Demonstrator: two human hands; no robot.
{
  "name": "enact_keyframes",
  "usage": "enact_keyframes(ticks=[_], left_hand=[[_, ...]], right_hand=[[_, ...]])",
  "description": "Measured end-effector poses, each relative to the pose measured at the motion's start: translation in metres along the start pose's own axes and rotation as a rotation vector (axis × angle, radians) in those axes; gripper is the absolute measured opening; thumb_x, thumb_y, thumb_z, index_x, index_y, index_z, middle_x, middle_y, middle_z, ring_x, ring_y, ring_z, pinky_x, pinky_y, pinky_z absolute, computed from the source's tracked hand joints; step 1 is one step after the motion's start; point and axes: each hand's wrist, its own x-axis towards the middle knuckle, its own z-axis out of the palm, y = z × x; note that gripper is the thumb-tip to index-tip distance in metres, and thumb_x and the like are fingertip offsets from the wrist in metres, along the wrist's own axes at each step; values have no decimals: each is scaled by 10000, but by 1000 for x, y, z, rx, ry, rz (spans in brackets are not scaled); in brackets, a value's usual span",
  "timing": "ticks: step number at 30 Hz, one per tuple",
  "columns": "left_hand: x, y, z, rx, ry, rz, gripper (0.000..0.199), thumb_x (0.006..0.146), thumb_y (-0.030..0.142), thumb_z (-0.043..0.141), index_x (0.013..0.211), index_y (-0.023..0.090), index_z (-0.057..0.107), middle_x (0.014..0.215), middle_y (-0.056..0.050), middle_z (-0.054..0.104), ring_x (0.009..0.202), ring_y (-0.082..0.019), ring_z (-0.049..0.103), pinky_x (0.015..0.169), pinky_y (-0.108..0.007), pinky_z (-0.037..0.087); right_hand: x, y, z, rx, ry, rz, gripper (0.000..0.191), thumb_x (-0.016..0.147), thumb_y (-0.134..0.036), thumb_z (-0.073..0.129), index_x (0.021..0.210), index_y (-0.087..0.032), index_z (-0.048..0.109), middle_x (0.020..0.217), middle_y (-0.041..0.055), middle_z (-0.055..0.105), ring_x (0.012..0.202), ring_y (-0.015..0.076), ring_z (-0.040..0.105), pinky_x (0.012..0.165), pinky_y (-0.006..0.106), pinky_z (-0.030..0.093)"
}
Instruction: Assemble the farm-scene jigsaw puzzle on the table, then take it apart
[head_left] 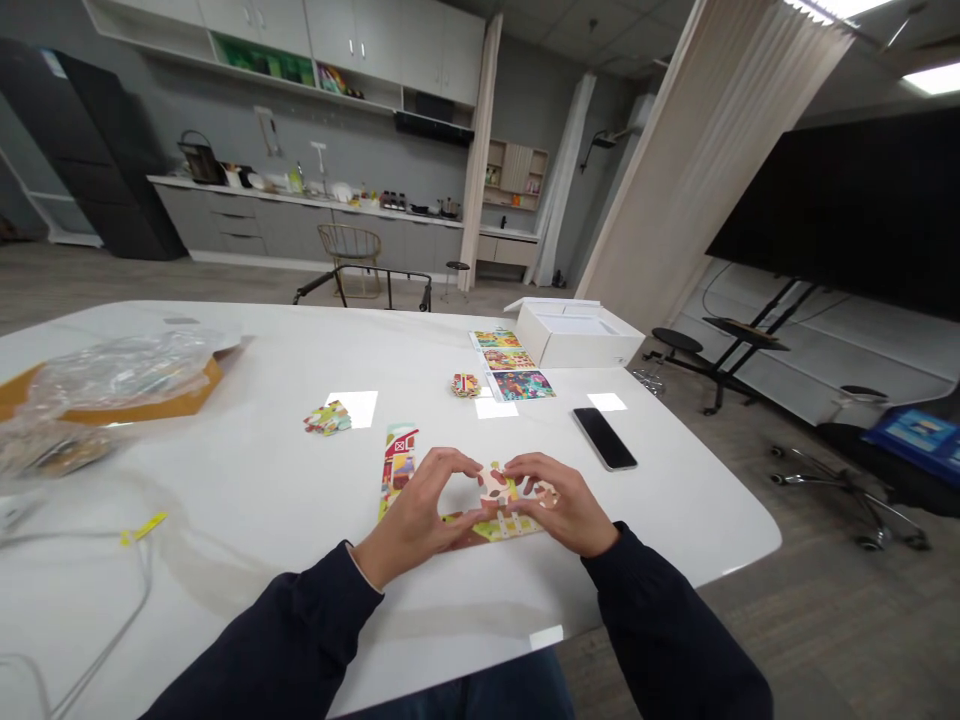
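Observation:
Between both hands a pale puzzle piece (495, 486) with brown and yellow-green patches is held up above the table. My left hand (427, 510) pinches its left side between thumb and fingers. My right hand (561, 500) pinches the right side, and another small piece shows by its fingers. Below and behind the hands lies a partly joined jigsaw puzzle (397, 465), with a red building on its left strip and a white fence along its near strip. My hands cover part of it.
Loose puzzle pieces (328, 417) lie to the left, with a small pile of pieces (465, 385) farther back. Picture cards (523, 385) lie beside a white box (574, 335). A black phone (604, 438) rests at right; plastic packaging (142, 370) and a cable (142, 590) are at left.

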Motion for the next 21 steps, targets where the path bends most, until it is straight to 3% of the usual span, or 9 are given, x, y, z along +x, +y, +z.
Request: enact_keyframes(ticks=[5,8,11,15,21], left_hand=[[-1,0,-1,11,-145,-6,341,945,300,693,1251,255,551,1319,-115,603,1286,-276,513,1086,-468,473],[-1,1,-2,-10,-268,6,297,935,276,697,1210,257,586,1287,-109,616,1263,-272,523,1059,-450,497],[-1,2,-2,-31,-342,15,228,923,226,692,1138,255,621,1250,-101,632,1231,-264,539,1026,-426,516],[-1,1,-2,-23,-353,8,231,914,191,689,1128,254,628,1227,-98,639,1214,-260,541,1021,-422,512],[0,2,-2,-41,-372,33,204,923,162,662,1107,241,625,1192,-89,642,1191,-250,536,1010,-419,507]], right_hand=[[-7,60,-33,-128,164,142,258,873,-327,751,1121,-261,775,1199,106,730,1126,282,674,813,392,570],[-14,85,-40,-160,199,218,257,846,-313,757,1095,-256,786,1195,106,741,1141,296,663,821,402,554],[-20,86,-31,-152,139,227,255,828,-276,772,1083,-267,791,1185,93,748,1158,288,647,890,418,541],[-23,79,-23,-137,67,184,259,806,-263,813,1063,-281,793,1125,70,763,1142,274,641,1025,448,498],[-18,96,-33,-247,214,214,245,846,-259,739,1088,-268,772,1160,72,752,1149,286,638,1048,472,479]])
